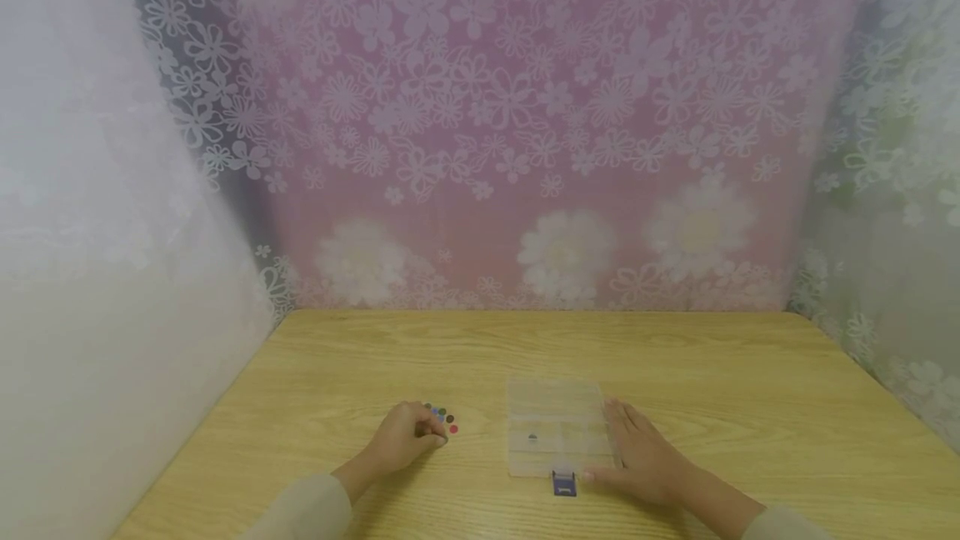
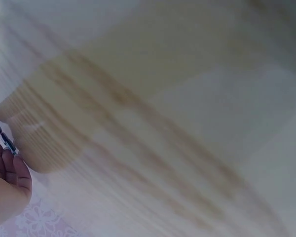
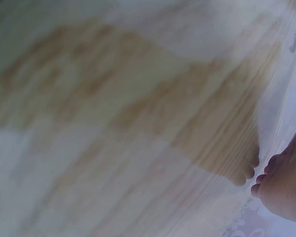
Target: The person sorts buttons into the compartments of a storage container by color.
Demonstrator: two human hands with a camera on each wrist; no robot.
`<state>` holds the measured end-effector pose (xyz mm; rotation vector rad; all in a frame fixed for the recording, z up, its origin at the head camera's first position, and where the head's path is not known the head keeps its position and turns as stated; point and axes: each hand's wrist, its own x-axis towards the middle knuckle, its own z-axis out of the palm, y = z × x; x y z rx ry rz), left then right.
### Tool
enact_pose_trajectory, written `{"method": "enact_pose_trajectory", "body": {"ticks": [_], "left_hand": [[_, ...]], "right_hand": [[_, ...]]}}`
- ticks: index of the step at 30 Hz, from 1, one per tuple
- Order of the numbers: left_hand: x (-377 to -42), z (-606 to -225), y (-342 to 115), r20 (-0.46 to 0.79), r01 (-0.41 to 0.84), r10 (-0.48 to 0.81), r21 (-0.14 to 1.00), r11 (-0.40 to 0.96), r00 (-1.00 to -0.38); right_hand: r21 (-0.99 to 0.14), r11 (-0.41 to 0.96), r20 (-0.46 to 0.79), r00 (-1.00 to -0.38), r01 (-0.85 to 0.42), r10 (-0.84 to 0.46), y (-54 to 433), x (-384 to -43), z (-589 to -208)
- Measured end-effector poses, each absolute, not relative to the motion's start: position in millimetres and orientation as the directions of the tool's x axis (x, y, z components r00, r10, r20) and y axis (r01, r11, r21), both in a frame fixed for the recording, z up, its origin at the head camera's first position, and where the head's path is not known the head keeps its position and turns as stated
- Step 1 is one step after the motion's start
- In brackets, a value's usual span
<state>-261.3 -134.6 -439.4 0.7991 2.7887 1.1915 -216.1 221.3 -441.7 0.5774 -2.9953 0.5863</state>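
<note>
A loose cluster of small coloured discs, blue, green, dark and red, lies on the table. Right beside it, thumb and forefinger of my left hand pinch a small dark disc; most of it is hidden by the fingertips. A clear plastic divided box stands to the right, with one dark disc in a left compartment. My right hand rests against the box's right side, fingers straight and thumb at the front corner. The blue latch sticks out at the front.
The wood-grain table reaches back to a pink flowered curtain. Pale sheets hang along the left and right sides. Both wrist views are mostly filled by blurred tabletop reflections.
</note>
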Motion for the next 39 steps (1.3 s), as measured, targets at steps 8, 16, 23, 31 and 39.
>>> {"method": "enact_pose_trajectory", "body": {"ticks": [8, 16, 23, 31, 39], "left_hand": [[-262.0, -439.8, -134.7, 0.186, 0.449, 0.457, 0.682, 0.577, -0.870], [-259.3, -436.0, -135.3, 0.185, 0.445, 0.457, 0.695, 0.565, -0.870], [-260.6, -433.9, -135.1, 0.197, 0.453, 0.456, 0.691, 0.563, -0.868], [-261.8, -434.0, -133.9, 0.195, 0.459, 0.465, 0.686, 0.565, -0.863], [-259.6, -431.7, -130.9, 0.207, 0.472, 0.497, 0.728, 0.497, -0.843]], "right_hand": [[-0.368, 0.860, 0.082, -0.934, -0.353, -0.348, 220.4, -215.5, -439.3], [-0.370, 0.860, 0.081, -0.935, -0.350, -0.346, 219.9, -215.1, -439.1], [-0.363, 0.861, 0.092, -0.933, -0.356, -0.347, 220.3, -215.4, -439.6], [-0.365, 0.860, 0.092, -0.933, -0.358, -0.349, 220.4, -215.6, -440.4], [-0.363, 0.860, 0.095, -0.933, -0.358, -0.348, 220.2, -215.2, -439.7]]}}
